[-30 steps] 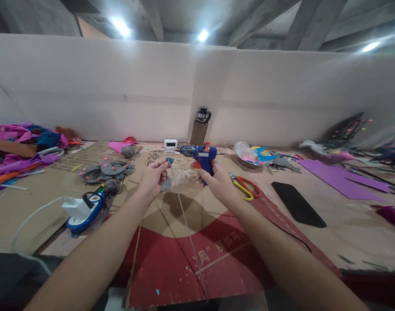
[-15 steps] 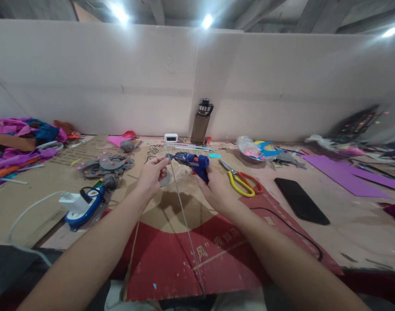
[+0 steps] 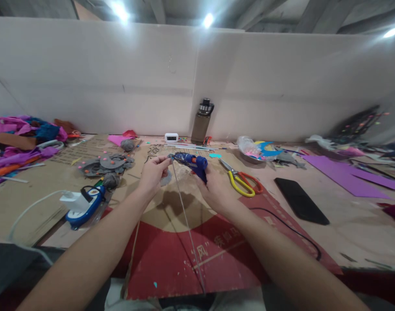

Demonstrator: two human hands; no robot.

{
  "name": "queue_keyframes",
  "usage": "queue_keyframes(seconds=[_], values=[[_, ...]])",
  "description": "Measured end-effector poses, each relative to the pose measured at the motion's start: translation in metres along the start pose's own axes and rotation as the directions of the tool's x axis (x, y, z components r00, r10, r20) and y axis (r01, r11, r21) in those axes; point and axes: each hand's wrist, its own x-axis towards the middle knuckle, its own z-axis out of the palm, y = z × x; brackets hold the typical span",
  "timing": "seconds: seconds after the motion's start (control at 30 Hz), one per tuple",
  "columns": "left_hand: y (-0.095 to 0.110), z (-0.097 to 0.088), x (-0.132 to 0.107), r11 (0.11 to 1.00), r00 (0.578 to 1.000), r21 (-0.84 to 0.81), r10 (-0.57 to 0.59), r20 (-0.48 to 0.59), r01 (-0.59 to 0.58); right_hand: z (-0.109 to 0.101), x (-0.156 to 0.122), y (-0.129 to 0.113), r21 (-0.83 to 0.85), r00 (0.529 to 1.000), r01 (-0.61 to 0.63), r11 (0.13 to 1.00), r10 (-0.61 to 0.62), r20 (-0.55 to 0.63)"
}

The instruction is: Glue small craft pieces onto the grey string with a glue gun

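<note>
Your blue glue gun (image 3: 200, 166), in the centre of the frame, has come left over the last second: its nose stood apart from your fingers and is now up against the small dark piece (image 3: 170, 156). Over the last half second it has barely shifted, so the gluing itself is probably under way. Your left hand (image 3: 154, 173) has thumb and fingertips pinched together on that piece, at the top of a thin grey strand (image 3: 186, 211) running down to the bottom edge; whether it is string or rod, you can't tell. Your right hand (image 3: 213, 186) is wrapped around the gun's grip.

On the red cardboard (image 3: 165, 259), lower centre, you can read “风” in quotation marks; the characters after it run towards your right arm (image 3: 275, 242). No brand can be made out on the gun, and the display of the white clock (image 3: 171, 138), above centre, is too small to read.
</note>
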Motion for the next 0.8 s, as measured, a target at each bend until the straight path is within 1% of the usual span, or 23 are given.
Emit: queue_keyframes(seconds=[0.23,0.47,0.57,0.73,0.8], values=[[0.0046,0.0013,-0.0028,1.000,0.998,0.012,0.023,-0.059,-0.023,-0.0027,-0.0010,0.0001,-0.020,1.000,-0.007,1.000,0.007,-0.006],[0.0043,0.0014,-0.0030,1.000,1.000,0.010,0.008,-0.002,-0.008,-0.0012,-0.0013,-0.0014,-0.023,0.999,-0.024,0.999,0.025,0.023],[0.0048,0.0015,-0.0030,1.000,1.000,0.006,0.013,-0.005,-0.013,-0.0006,-0.0018,-0.0005,-0.027,1.000,-0.013,1.000,0.013,0.009],[0.0051,0.0011,-0.0026,1.000,0.999,0.002,0.019,-0.048,-0.019,0.0005,-0.0022,0.0024,-0.047,1.000,0.004,0.999,-0.004,-0.007],[0.0038,0.0007,-0.0020,1.000,0.999,0.001,0.016,-0.037,-0.016,0.0008,-0.0021,0.0019,-0.050,1.000,-0.004,0.999,0.004,-0.007]])
